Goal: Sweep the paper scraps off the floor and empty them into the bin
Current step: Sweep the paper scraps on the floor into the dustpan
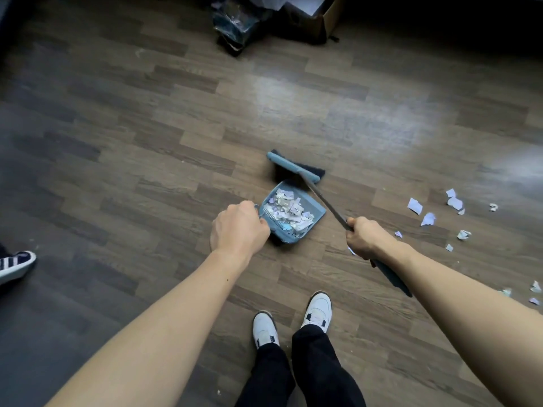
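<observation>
A blue dustpan (pixel 316 208) sits on the wood floor in the middle of the head view, holding a pile of white paper scraps (pixel 289 211). My left hand (pixel 239 227) is closed on the dustpan's handle at its left side. My right hand (pixel 363 237) grips the broom's long handle (pixel 326 202). The blue broom head (pixel 293 167) with dark bristles rests at the dustpan's far edge. Several loose scraps (pixel 429 218) lie on the floor to the right. A bin lined with a dark plastic bag (pixel 235 22) stands at the far top.
A cardboard box (pixel 320 16) stands beside the bin at the top. Another person's striped shoe (pixel 16 264) shows at the left edge. My own white shoes (pixel 293 318) stand just behind the dustpan. More scraps (pixel 533 292) lie at the right edge.
</observation>
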